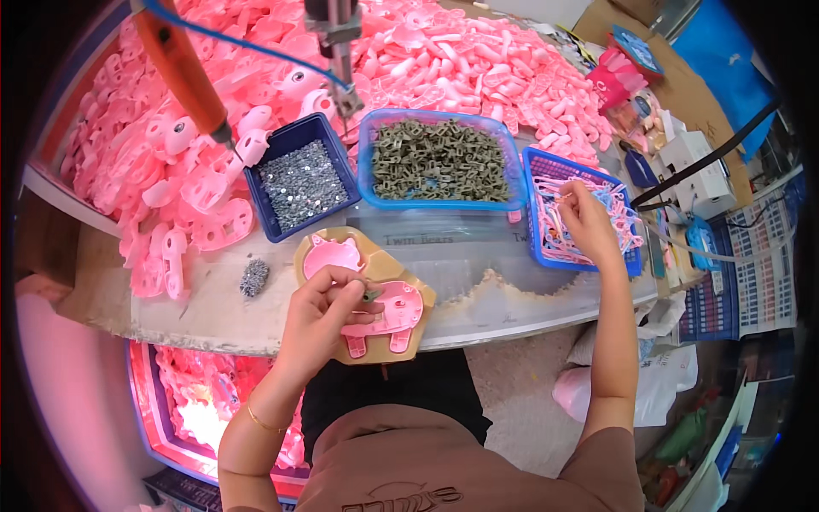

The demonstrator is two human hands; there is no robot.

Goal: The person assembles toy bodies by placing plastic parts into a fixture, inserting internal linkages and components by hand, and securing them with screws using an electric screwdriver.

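- Pressing down near the table's (213,316) front edge, the left hand (320,311) sits on a pink pig-shaped shell (388,317), fingers curled together and pinching a small dark part (372,295) against it.
- The shell lies in a tan jig board (422,299), just near of the bins; a second pink piece (328,253) rests on the board's far-left corner.
- The right hand (587,220) reaches well right into a blue basket (540,243), fingertips closed on a thin pink strip (563,198) from the tangle of strips inside.
- The two hands are well apart.
- Far of the board, centre: a clear blue tub of olive-grey parts (437,160).
- Left of it: a dark blue tray of small silver screws (300,183).
- A small clump of screws (253,277) lies on the table, left of the board.
- Heaped pink shells (478,60) fill the far side and left.
- An orange-handled driver (182,72) hangs at far left; a metal tool head (341,51) hangs at far centre.
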